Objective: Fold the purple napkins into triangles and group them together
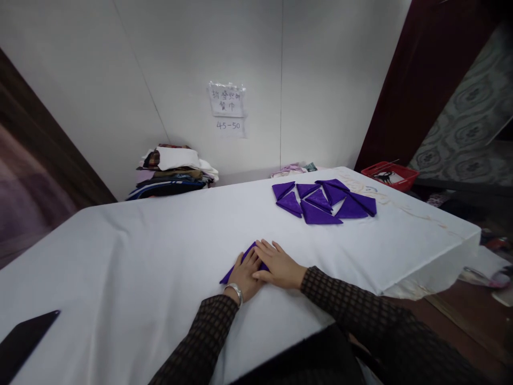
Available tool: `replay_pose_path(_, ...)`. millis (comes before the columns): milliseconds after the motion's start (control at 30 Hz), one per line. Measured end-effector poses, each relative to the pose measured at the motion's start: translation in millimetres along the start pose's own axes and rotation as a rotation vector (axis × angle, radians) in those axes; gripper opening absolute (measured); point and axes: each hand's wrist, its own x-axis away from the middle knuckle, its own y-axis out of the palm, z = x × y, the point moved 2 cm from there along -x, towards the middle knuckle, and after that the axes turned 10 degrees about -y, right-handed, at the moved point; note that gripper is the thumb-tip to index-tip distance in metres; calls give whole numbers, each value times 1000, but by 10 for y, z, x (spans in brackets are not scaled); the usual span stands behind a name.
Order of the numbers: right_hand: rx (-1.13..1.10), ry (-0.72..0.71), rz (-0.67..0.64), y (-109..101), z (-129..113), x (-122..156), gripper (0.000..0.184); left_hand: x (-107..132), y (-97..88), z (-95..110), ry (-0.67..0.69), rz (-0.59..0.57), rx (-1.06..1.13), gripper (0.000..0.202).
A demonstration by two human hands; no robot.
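Observation:
A purple cloth napkin (229, 275), folded into a triangle, lies on the white-covered table beneath both hands. My left hand (245, 275), with a silver bracelet at the wrist, rests flat on it with fingers stretched out. From the right, my right hand (278, 266) presses on the napkin, its fingers extended and lying partly against the left fingers. Much of the napkin is hidden under the hands. Farther back to the right, several purple napkins (320, 214) folded into triangles lie close together on the cloth.
A white tablecloth (160, 256) covers the table. Folded clothes (176, 168) are stacked at its back left edge. Past the back right corner sits a red basket (390, 176) holding scissors. A dark flat object (28, 342) lies at front left. Handwritten paper (227, 109) hangs on the wall.

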Motion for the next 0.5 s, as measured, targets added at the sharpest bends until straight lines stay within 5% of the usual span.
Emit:
replay_pose_path(233,-67,50,-49,281,216,-54,79,8,-9,8,4,-9,10,63)
replay_pose_path(500,-39,54,-31,322,266,97,81,1,-24,4,-7,-10,18,66)
